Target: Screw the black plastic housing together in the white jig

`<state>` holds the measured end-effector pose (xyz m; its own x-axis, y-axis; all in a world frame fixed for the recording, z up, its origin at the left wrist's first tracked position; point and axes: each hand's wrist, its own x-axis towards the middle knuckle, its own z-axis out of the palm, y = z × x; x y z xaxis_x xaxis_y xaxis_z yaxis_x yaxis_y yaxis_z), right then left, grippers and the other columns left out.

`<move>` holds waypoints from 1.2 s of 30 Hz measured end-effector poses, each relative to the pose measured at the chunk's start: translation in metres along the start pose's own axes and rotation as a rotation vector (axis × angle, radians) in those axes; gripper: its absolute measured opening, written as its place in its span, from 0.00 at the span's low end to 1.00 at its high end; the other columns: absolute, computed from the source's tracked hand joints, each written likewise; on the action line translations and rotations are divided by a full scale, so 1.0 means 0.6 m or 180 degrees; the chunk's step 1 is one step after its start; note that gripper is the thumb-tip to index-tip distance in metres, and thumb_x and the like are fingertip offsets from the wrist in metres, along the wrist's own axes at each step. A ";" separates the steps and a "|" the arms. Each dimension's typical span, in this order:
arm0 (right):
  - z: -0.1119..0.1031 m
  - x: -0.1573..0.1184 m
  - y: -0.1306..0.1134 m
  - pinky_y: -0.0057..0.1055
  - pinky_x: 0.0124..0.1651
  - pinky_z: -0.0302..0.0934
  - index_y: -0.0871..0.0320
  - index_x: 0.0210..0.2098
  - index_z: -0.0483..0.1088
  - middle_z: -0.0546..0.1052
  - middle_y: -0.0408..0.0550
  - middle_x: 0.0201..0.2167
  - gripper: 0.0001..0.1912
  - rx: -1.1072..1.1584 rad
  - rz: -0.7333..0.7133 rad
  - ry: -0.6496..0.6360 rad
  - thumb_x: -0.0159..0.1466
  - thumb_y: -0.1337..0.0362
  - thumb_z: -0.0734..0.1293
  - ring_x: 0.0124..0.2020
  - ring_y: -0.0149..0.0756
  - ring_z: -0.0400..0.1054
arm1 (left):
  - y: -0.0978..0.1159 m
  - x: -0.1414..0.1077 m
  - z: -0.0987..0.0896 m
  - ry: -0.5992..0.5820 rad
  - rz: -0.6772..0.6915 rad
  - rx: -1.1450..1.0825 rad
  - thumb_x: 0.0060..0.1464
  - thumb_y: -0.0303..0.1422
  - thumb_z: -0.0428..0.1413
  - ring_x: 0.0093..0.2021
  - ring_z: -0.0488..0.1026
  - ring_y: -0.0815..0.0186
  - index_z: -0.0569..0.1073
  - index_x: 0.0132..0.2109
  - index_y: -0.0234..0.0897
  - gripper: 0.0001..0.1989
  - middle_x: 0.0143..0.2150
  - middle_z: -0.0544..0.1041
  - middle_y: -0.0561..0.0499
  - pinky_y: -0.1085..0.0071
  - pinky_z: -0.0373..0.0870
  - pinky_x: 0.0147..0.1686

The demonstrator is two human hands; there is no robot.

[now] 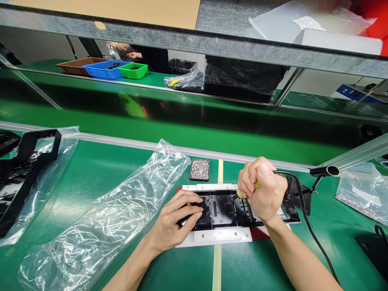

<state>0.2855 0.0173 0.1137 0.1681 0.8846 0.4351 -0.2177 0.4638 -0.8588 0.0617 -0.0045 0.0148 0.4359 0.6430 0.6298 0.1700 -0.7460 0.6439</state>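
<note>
The right hand clenched one corded soldering iron over one black panel; the left hand touched its left end, grip indeterminable. Two white rails flanked it, a narrow gap before one parts tray.

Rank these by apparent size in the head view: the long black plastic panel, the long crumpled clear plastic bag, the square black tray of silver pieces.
1. Long crumpled clear plastic bag
2. Long black plastic panel, partly hidden
3. Square black tray of silver pieces
</note>
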 end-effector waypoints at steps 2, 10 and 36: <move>0.000 0.000 -0.001 0.23 0.15 0.47 0.57 0.23 0.58 0.57 0.37 0.17 0.22 -0.0013 -0.0009 -0.0001 0.73 0.57 0.63 0.15 0.25 0.50 | 0.000 0.000 0.000 0.0001 0.0013 -0.0002 0.65 0.20 0.58 0.53 0.73 0.56 0.78 0.51 0.36 0.12 0.50 0.77 0.43 0.54 0.74 0.52; 0.004 0.002 -0.004 0.22 0.14 0.46 0.57 0.23 0.57 0.56 0.37 0.17 0.22 0.0035 0.0034 0.0021 0.72 0.57 0.64 0.15 0.23 0.49 | -0.002 -0.002 0.000 0.0002 0.0031 0.0001 0.64 0.19 0.58 0.53 0.73 0.55 0.79 0.51 0.36 0.12 0.52 0.77 0.43 0.53 0.74 0.52; 0.002 0.000 -0.002 0.22 0.14 0.46 0.57 0.23 0.57 0.56 0.37 0.17 0.22 0.0016 0.0033 0.0038 0.72 0.56 0.63 0.15 0.24 0.49 | -0.001 0.001 -0.002 -0.0036 0.0007 0.0002 0.64 0.20 0.58 0.52 0.73 0.56 0.79 0.52 0.37 0.13 0.51 0.77 0.43 0.53 0.74 0.51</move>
<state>0.2848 0.0165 0.1150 0.1772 0.8887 0.4228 -0.2244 0.4548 -0.8619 0.0611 -0.0037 0.0154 0.4461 0.6393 0.6263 0.1696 -0.7475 0.6422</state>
